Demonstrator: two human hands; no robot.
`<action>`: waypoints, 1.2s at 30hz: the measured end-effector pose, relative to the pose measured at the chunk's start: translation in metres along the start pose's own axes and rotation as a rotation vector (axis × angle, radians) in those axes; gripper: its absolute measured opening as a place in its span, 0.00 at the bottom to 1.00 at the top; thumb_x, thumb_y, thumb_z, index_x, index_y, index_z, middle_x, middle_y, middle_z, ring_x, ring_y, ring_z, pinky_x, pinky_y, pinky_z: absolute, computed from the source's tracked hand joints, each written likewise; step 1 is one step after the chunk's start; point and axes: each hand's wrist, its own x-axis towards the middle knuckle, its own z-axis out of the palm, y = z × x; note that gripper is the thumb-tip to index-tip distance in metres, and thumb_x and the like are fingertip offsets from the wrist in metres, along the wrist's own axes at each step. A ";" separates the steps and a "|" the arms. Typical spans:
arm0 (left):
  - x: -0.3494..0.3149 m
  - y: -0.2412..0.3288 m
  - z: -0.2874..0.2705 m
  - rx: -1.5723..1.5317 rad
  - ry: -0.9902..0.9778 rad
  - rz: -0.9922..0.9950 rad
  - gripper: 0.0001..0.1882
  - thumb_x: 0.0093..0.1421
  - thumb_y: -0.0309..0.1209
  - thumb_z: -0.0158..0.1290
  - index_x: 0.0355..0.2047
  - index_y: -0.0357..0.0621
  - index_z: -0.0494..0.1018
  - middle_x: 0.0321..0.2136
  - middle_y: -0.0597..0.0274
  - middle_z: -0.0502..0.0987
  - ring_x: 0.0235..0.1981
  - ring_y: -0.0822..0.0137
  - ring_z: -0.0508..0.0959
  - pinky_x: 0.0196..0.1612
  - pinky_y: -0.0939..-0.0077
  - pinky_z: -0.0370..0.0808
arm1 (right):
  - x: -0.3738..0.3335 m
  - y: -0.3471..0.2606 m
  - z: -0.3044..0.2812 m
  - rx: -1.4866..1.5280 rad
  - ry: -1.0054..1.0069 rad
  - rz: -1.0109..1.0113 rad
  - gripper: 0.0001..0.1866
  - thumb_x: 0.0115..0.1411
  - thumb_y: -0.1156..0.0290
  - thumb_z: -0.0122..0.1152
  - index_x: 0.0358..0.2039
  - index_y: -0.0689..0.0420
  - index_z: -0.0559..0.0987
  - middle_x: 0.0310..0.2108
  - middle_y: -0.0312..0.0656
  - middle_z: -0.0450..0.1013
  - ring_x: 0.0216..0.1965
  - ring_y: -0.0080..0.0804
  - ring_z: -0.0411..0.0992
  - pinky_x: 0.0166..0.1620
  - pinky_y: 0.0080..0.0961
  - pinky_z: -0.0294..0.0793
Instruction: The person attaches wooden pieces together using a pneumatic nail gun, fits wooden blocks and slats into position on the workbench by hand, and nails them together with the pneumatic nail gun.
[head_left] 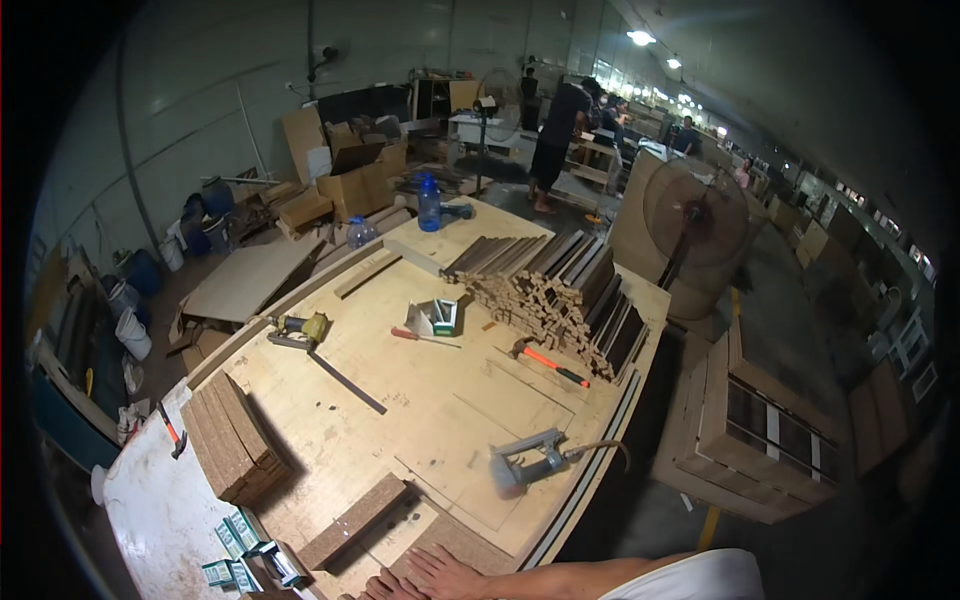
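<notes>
My right hand [447,575] lies on a brown particleboard panel [465,545] at the lower edge of the view, fingers spread. Beside it, my left hand [392,588] is bent around the panel's left edge, mostly cut off by the frame. Just beyond them, a long particleboard strip [355,522] stands on the table. Small green and white boxes of fasteners [238,535] sit to the left, one of them open [285,565]. A grey nail gun [530,463] with a hose rests to the right, apart from my hands.
A stack of particleboard strips [230,440] stands left, near a hammer [175,437]. Farther back lie a yellow-green nail gun [300,330], a screwdriver [420,338], an orange-handled hammer [550,362] and a pile of wooden strips [540,300]. A fan [695,212] stands beyond; people work behind.
</notes>
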 end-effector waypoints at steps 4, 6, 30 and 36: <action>0.003 0.005 -0.003 -0.089 -0.077 -0.040 0.30 0.70 0.42 0.35 0.67 0.38 0.56 0.64 0.30 0.55 0.67 0.35 0.51 0.68 0.38 0.35 | -0.009 0.001 0.015 -0.004 -0.005 0.024 0.37 0.70 0.49 0.36 0.69 0.64 0.54 0.73 0.52 0.45 0.74 0.46 0.39 0.70 0.55 0.36; 0.001 0.001 0.005 -0.040 -0.046 -0.012 0.30 0.71 0.43 0.34 0.67 0.38 0.56 0.65 0.30 0.54 0.67 0.35 0.50 0.69 0.38 0.34 | -0.011 0.000 0.015 -0.021 -0.025 0.002 0.37 0.70 0.49 0.36 0.69 0.64 0.54 0.73 0.52 0.44 0.74 0.46 0.39 0.70 0.55 0.36; 0.014 0.003 -0.005 0.018 0.060 0.034 0.26 0.68 0.40 0.41 0.61 0.38 0.65 0.57 0.34 0.63 0.61 0.37 0.58 0.67 0.32 0.34 | 0.008 0.060 0.027 0.101 0.019 -0.727 0.59 0.57 0.31 0.43 0.70 0.71 0.40 0.73 0.61 0.32 0.75 0.53 0.29 0.70 0.61 0.24; 0.016 0.008 -0.009 0.047 0.101 0.066 0.24 0.68 0.40 0.42 0.59 0.39 0.67 0.54 0.38 0.66 0.59 0.41 0.61 0.67 0.34 0.36 | 0.006 0.061 0.028 -0.014 0.235 -0.729 0.59 0.57 0.32 0.43 0.70 0.70 0.39 0.73 0.61 0.30 0.75 0.54 0.27 0.69 0.63 0.24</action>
